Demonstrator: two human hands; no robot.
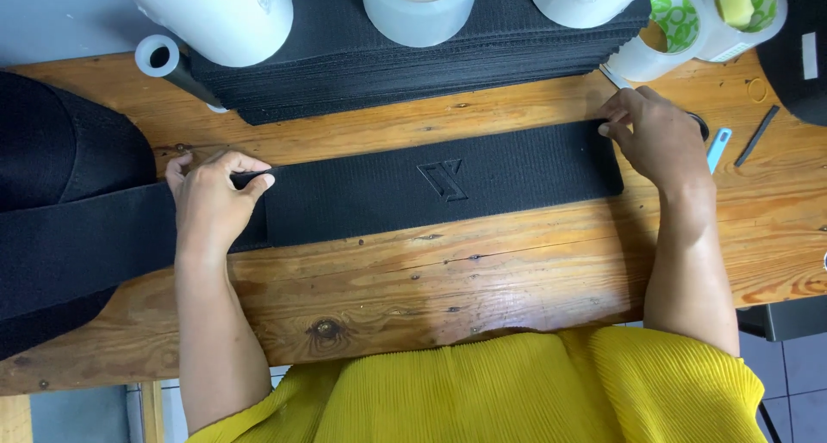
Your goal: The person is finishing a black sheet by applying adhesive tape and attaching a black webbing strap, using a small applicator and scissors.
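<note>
The left hand (209, 203) presses flat on the black strap (431, 193), thumb and forefinger pinching its upper edge where a wider black band (77, 245) runs off further left. Right of that grip the strap lies flat along the wooden bench (482, 279), an embossed emblem (444, 180) midway. The right hand (659, 137) nips the far top corner with its fingertips. The strap looks light, limp and textured, not slippery; best held at the ends or edges.

Labels: small white rectangular tag (810, 55), top-right, on black fabric item (797, 46). Tape rolls w/ green-white patterned cores (674, 16), top-right on bench (482, 279). No pkgs, signs, screens.
</note>
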